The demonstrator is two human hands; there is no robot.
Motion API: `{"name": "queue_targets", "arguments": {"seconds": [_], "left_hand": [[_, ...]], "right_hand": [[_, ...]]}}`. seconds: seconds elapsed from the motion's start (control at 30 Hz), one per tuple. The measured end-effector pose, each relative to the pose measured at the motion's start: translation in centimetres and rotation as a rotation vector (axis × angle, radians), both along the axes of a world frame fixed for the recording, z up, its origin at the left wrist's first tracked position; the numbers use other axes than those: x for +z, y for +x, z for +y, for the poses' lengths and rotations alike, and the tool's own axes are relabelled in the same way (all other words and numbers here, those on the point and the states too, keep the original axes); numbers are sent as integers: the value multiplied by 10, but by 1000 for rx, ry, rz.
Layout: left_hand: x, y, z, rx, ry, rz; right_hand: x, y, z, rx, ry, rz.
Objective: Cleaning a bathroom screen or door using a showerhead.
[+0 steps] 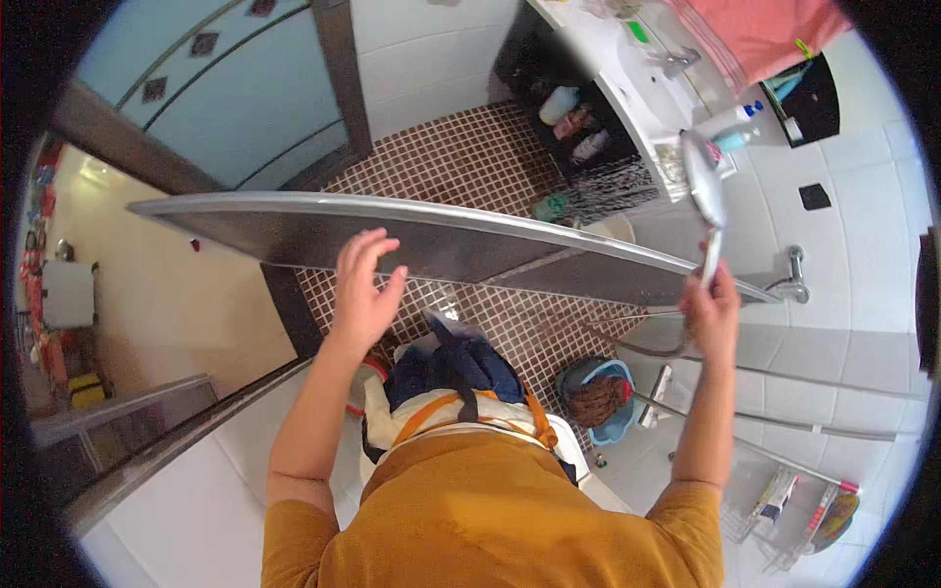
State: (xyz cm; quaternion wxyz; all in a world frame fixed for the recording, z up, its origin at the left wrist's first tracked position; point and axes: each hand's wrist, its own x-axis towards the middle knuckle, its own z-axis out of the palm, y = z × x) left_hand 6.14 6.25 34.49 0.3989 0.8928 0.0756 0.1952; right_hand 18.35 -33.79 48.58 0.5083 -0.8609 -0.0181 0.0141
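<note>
My right hand [711, 305] grips the handle of a chrome handheld shower head [703, 180], held upright. Fine streaks, which look like water spray, show to the left of its face. A flexible shower hose [654, 351] hangs in a loop below that hand. My left hand [366, 287] is raised with fingers apart and holds nothing. Close to it runs a tall partition or door panel [434, 235] with a silver metal top edge, crossing the view from left to right.
A blue basin [614, 430] with brown cloth stands at right on the brown mosaic-tiled floor [456, 158]. Beyond the panel are a black vanity with a white sink [650, 81] and a pink towel [764, 33]. A wall tap [794, 283] is at right. The doorway [184, 294] opens at left.
</note>
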Motion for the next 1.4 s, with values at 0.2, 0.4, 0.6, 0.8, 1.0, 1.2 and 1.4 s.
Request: {"name": "queue_targets", "arguments": {"seconds": [0.2,0.4,0.6,0.8,1.0,1.2,1.4], "left_hand": [[-2,62,-14,-112,330,58],[-7,109,-36,-158,474,254],[-2,95,-44,-169,439,482],[-4,77,-57,-207,471,495],[-7,72,-58,-225,471,479],[-10,77,-53,-241,444,461],[-9,90,-61,-319,485,551]], "right_hand": [[62,55,-34,117,132,152],[23,140,-67,111,-91,389],[-46,172,-58,280,112,933],[-81,181,-55,252,112,1083],[-80,172,-36,346,253,1136],[-87,151,-11,276,161,1062],[-81,107,13,324,307,1082]]}}
